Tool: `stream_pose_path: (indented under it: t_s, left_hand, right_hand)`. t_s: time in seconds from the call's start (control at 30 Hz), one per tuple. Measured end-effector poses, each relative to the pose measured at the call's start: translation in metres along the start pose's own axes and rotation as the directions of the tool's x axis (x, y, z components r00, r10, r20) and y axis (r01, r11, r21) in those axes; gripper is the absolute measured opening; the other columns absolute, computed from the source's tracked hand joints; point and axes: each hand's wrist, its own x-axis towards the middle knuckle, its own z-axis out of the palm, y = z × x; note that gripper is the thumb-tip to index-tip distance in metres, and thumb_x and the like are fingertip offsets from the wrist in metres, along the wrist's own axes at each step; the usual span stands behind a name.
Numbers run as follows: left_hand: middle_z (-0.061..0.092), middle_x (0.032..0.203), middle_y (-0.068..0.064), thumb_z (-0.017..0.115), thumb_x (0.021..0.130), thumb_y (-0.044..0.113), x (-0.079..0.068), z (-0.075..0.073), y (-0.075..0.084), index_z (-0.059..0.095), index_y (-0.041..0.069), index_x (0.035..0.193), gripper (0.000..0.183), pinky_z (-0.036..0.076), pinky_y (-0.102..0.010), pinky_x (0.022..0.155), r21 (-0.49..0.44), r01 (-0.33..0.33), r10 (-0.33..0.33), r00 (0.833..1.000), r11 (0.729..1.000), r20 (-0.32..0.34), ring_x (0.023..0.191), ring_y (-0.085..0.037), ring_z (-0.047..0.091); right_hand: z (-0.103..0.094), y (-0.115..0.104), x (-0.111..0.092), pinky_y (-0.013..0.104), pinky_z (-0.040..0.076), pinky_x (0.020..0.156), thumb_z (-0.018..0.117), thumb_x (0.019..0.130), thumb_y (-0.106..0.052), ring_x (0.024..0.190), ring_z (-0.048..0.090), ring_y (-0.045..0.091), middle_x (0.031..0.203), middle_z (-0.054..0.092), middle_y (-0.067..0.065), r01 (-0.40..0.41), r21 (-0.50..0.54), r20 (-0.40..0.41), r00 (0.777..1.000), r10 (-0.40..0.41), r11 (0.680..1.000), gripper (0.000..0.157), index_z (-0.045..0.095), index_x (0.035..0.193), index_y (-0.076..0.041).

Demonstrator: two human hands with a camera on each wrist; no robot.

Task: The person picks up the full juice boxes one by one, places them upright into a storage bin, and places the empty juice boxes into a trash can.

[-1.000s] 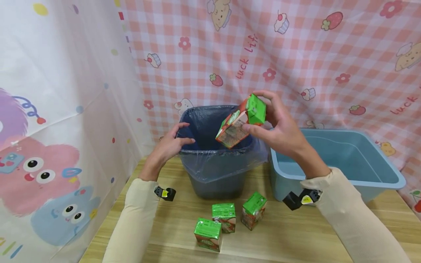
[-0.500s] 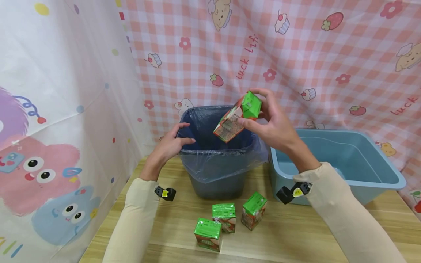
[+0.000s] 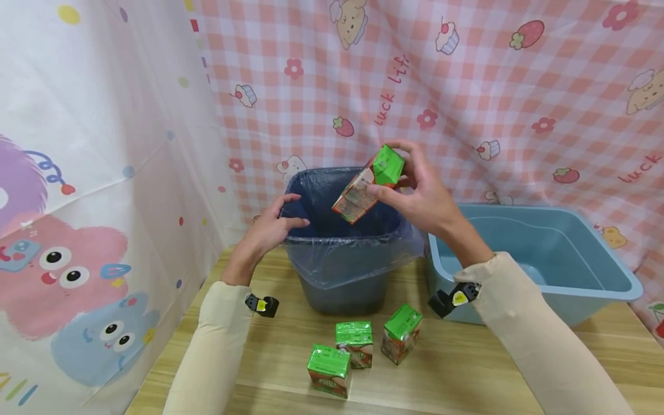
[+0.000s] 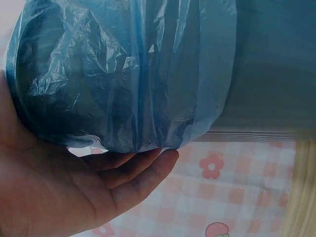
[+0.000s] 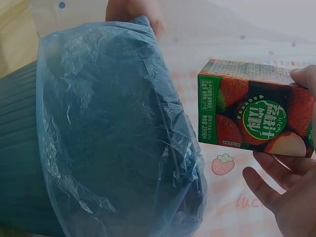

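My right hand [image 3: 427, 199] holds a litchi juice box [image 3: 358, 196], thumb on one side and fingers on the other. Tilted, with its green end up, the carton is above the opening of a dark trash bin [image 3: 342, 288]. In the right wrist view the juice box [image 5: 252, 108] shows its fruit-printed face, apart from the bin liner [image 5: 108, 118]. My left hand [image 3: 267, 233] holds the bin's left rim, its thumb over the edge. In the left wrist view, the left hand's fingers [image 4: 143, 182] lie against the outside of the liner [image 4: 163, 89].
Three more juice boxes stand on the wooden table in front of the bin: one at left [image 3: 329, 372], one behind it [image 3: 355, 344] and one at right [image 3: 402, 334]. A blue plastic tub [image 3: 519, 300] sits right of the bin. Printed curtains [image 3: 311, 104] hang behind and at left.
My right hand has moved left with the juice box, bringing it farther over the bin opening. The left hand stays at the rim, and the boxes on the table have not moved.
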Motion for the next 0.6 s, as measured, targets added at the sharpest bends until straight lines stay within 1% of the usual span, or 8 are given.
stream_pose_path:
  t_s: [0.13, 0.27, 0.47, 0.6]
  left_hand:
    - [0.027, 0.161, -0.007, 0.063, 0.093, 0.037, 0.0, 0.0, 0.001, 0.035, 0.028, 0.15, 0.065, 0.027, -0.056, 0.115, -0.006, 0.0, 0.0, 1.0, 1.0, 0.002, 0.143, -0.032, 0.034]
    - [0.027, 0.16, -0.008, 0.064, 0.092, 0.036, 0.0, 0.001, 0.0, 0.035, 0.027, 0.151, 0.065, 0.027, -0.055, 0.115, -0.015, -0.002, 0.002, 1.0, 1.0, 0.004, 0.143, -0.031, 0.034]
    - [0.026, 0.161, -0.008, 0.064, 0.092, 0.036, 0.0, 0.001, 0.0, 0.036, 0.026, 0.151, 0.066, 0.027, -0.055, 0.115, -0.014, -0.003, 0.003, 1.0, 1.0, 0.002, 0.143, -0.031, 0.033]
    - [0.027, 0.161, -0.008, 0.065, 0.092, 0.036, 0.001, 0.001, 0.0, 0.036, 0.027, 0.15, 0.065, 0.027, -0.054, 0.115, -0.015, 0.002, -0.002, 1.0, 1.0, -0.003, 0.143, -0.031, 0.033]
  right_hand:
    - [0.002, 0.001, 0.002, 0.037, 0.051, 0.084, 0.071, 0.091, -0.015, 0.094, 0.058, 0.025, 0.123, 0.06, 0.013, -0.011, -0.004, 0.003, 1.0, 0.011, 1.0, 0.069, 0.03, 0.147, -0.017]
    - [0.005, 0.003, 0.004, 0.037, 0.051, 0.084, 0.072, 0.091, -0.017, 0.094, 0.058, 0.025, 0.123, 0.06, 0.013, -0.029, -0.014, 0.005, 1.0, 0.029, 0.999, 0.07, 0.03, 0.147, -0.018]
    - [0.007, 0.009, 0.006, 0.042, 0.051, 0.086, 0.073, 0.091, -0.019, 0.097, 0.057, 0.026, 0.126, 0.058, 0.013, -0.055, -0.027, 0.002, 0.998, 0.055, 0.998, 0.072, 0.029, 0.148, -0.015]
    - [0.009, 0.013, 0.007, 0.043, 0.051, 0.087, 0.073, 0.09, -0.02, 0.098, 0.058, 0.026, 0.127, 0.057, 0.012, -0.064, -0.04, 0.001, 0.998, 0.064, 0.997, 0.071, 0.03, 0.147, -0.014]
